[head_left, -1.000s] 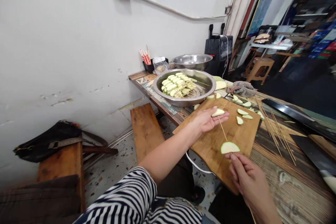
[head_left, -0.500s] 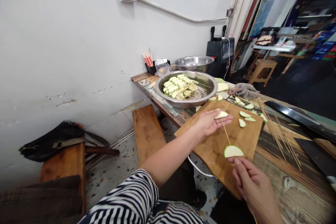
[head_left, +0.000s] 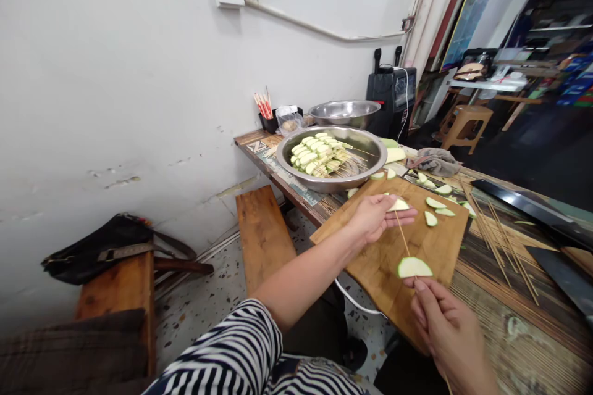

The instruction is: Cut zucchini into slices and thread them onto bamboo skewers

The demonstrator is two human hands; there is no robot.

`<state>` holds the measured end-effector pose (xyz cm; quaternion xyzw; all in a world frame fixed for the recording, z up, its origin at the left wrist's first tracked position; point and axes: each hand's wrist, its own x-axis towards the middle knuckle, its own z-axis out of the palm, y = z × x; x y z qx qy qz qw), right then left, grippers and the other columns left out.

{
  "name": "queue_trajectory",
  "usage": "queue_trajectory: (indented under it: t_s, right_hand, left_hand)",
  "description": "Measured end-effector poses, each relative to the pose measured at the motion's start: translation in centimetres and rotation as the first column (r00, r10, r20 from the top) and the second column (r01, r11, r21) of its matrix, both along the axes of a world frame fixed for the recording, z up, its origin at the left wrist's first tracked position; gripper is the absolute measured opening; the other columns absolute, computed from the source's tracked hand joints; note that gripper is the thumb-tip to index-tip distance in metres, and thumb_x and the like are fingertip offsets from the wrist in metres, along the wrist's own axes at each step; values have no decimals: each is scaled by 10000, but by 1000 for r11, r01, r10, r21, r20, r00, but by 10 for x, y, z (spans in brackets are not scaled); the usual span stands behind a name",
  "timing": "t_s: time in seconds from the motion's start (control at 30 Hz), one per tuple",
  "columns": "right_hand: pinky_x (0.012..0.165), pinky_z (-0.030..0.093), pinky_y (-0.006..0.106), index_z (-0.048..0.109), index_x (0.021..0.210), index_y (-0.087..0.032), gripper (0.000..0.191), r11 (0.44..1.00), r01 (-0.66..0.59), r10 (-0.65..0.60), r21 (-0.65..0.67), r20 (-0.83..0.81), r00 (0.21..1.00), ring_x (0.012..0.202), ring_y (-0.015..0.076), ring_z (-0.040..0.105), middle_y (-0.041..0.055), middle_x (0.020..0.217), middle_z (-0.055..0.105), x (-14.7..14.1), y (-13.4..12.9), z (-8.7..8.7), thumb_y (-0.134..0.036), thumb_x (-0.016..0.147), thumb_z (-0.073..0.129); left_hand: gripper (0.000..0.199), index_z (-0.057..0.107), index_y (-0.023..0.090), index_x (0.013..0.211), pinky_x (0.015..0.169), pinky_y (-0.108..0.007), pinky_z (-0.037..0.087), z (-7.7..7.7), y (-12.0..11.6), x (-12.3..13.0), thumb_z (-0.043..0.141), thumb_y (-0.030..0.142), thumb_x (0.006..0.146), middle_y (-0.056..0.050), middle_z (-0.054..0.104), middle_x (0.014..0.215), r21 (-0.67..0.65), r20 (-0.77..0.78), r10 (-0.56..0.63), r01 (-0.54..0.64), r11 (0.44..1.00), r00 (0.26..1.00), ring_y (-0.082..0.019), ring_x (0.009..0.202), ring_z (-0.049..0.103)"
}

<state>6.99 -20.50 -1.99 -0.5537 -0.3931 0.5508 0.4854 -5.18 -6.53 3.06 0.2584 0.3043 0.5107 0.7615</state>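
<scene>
My left hand holds a pale half-round slice with green rind, probably zucchini, between thumb and fingers. A thin wooden skewer runs from that slice down through a second, larger slice. My right hand pinches the skewer just below the larger slice, and its tail sticks out under the palm. Both hands are over a wooden cutting board, where several loose slices lie at the far right. Behind it stands a steel basin with many skewered slices.
Loose skewers and a large knife lie right of the board. A grey cloth is at the table's back edge. Another basin and a black speaker stand behind. A wooden bench is on the left.
The view has shifted slightly, so everything sits a little further right and lower. Both hands keep their hold on the slice and skewer, with hardly any movement between them.
</scene>
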Motion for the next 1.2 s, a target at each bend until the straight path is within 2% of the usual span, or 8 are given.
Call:
queue_trajectory:
  t_s: [0.2, 0.37, 0.5, 0.67, 0.83, 0.93, 1.1, 1.2]
  right_hand:
    - [314, 152, 148, 587, 998, -134, 582, 1000, 8, -8, 5, -34, 999, 332, 37, 233, -102, 465, 339, -4, 2, 0, -642, 730, 682]
    - [316, 147, 158, 596, 969, -142, 571, 999, 32, -31, 7, -52, 998, 334, 38, 222, -99, 468, 342, -5, 3, 2, -644, 715, 696]
    - [341, 151, 165, 614, 958, -141, 549, 999, 17, -16, 29, -21, 1000, 357, 49, 250, -88, 470, 348, -3, 5, -3, -632, 724, 693]
    - [366, 213, 197, 658, 944, -138, 514, 995, 3, -16, 95, 137, 990, 396, 83, 308, -60, 478, 374, 2, 7, -12, -619, 764, 648]
    - [415, 320, 228, 704, 922, -161, 431, 977, 20, -102, 214, 380, 919, 453, 118, 422, 13, 588, 558, 0, 3, -7, -563, 795, 615]
    - [425, 316, 230, 702, 923, -158, 416, 968, 26, -139, 249, 445, 885, 462, 118, 424, 18, 593, 558, -3, 4, -5, -545, 820, 589]
    - [381, 175, 191, 641, 935, -149, 432, 991, 36, -48, 131, 91, 995, 412, 70, 271, -71, 495, 341, -8, 9, -5, -562, 808, 636]
    - [358, 136, 166, 610, 906, -153, 446, 998, 49, -43, 47, -131, 990, 375, 44, 220, -97, 481, 313, -12, 12, -1, -554, 743, 715]
  left_hand:
    - [229, 584, 79, 753, 926, -463, 495, -1, -3, 3, 453, 120, 936, -85, 662, 771, 8, 4, 0, 0, 1000, 1000, -180, 726, 698]
    - [284, 605, 85, 931, 920, -503, 483, 1, -3, -3, 373, 241, 983, -121, 685, 829, -40, 105, -112, 117, 992, 988, -227, 808, 706]
    - [281, 574, 79, 878, 899, -504, 493, 1, -3, 0, 364, 233, 984, -142, 686, 817, -116, 91, -39, 50, 992, 995, -231, 778, 710]
    - [264, 556, 77, 774, 880, -472, 515, 3, -6, 6, 427, 207, 964, -136, 675, 792, -89, 33, 27, -24, 996, 999, -210, 729, 705]
    - [204, 550, 89, 767, 891, -464, 517, 3, -8, 9, 449, 128, 940, -100, 667, 757, -88, -4, 73, -73, 993, 997, -186, 702, 698]
    - [202, 553, 89, 770, 902, -457, 517, 3, -10, 10, 443, 114, 937, -100, 667, 746, -84, 4, 79, -78, 993, 997, -188, 712, 700]
    - [200, 568, 89, 771, 906, -449, 521, 5, -10, 11, 454, 117, 933, -100, 672, 744, -75, 8, 70, -69, 995, 998, -194, 732, 702]
    - [191, 573, 86, 779, 896, -447, 527, 5, -9, 11, 456, 111, 928, -102, 674, 751, -76, -1, 75, -74, 994, 997, -199, 740, 704]
